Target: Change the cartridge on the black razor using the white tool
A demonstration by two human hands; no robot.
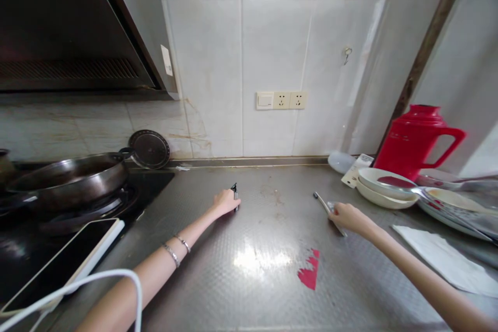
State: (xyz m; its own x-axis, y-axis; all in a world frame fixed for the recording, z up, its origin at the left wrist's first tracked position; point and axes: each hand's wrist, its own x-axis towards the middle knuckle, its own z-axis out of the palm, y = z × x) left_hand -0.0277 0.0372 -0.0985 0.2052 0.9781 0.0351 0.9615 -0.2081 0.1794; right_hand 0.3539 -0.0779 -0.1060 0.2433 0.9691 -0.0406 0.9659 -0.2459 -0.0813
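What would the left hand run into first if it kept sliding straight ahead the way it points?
Probably the tiled wall below the sockets. Between it and the left hand, closed on a small dark object, only counter shows.

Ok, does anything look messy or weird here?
Yes: a ragged red patch lies on the steel counter, near the right hand. It could be a spill or a stuck scrap; I cannot tell which. Brownish streaks stain the wall tiles beside the hood.
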